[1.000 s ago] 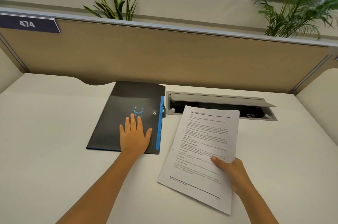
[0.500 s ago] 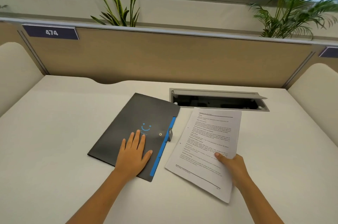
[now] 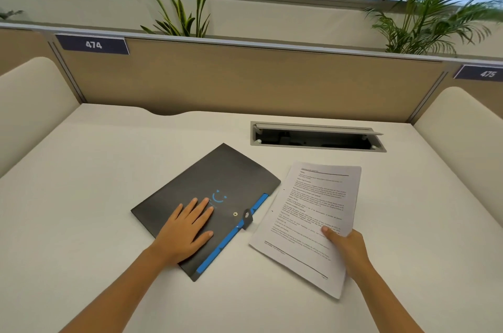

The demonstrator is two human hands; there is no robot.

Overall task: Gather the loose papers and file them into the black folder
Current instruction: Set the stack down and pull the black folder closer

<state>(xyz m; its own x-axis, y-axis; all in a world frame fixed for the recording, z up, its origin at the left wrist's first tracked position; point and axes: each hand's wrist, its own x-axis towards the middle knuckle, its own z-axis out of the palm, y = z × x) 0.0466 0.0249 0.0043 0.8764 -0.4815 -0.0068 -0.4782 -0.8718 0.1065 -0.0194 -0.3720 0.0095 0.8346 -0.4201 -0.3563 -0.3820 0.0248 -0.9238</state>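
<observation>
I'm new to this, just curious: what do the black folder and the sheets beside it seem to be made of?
The black folder looks like thin matte plastic: smooth with a soft sheen, a blue edge strip and a snap strap. That is a guess from its look. The sheets are plainly white printed paper, curling slightly where the right hand pinches them.

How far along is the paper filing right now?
Gathered: the papers form one stack, pinched by the right hand. In hand: the left hand lies flat on the black folder. Left: the folder is closed with its strap unsnapped; open it and insert the stack.
</observation>
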